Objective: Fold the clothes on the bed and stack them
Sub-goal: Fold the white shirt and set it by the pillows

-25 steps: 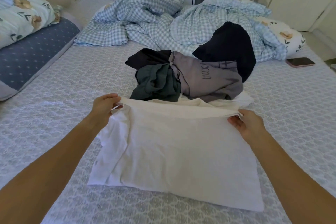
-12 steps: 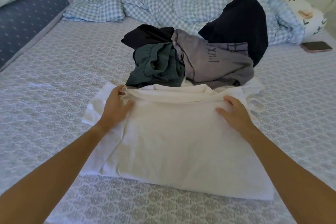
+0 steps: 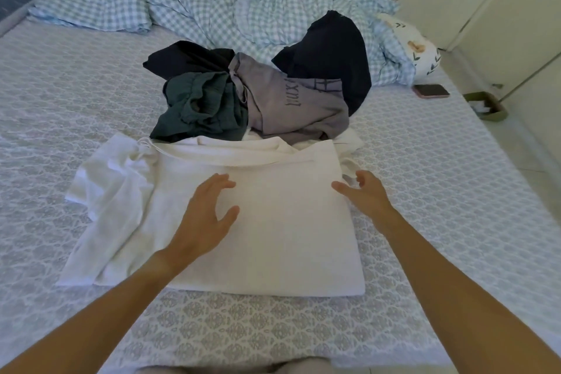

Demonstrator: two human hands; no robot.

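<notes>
White garment (image 3: 273, 222) lies partly folded on the bed (image 3: 440, 191), near its front edge, middle of the width. Right side squared off into a neat rectangle; left side has a loose, crumpled flap spread out flat toward the left edge of the bed.

My left hand (image 3: 206, 222) is over the centre of the white garment, fingers spread and relaxed, grip apart, holding nothing. I cannot tell whether the palm touches the cloth. My right hand (image 3: 364, 194) is at the garment's right edge, near its far right corner, fingers loosely extended, grip apart as well, nothing pinched.

Just beyond the white garment, touching its far edge: unfolded pile. Dark green garment (image 3: 200, 106) on the left, grey garment (image 3: 291, 106) with lettering in the middle, black garment (image 3: 334, 55) behind to the right, another black piece (image 3: 185, 58) behind the green.

Far end of bed: rumpled blue checked duvet (image 3: 212, 3). Phone (image 3: 431, 90) lies by the right edge.
</notes>
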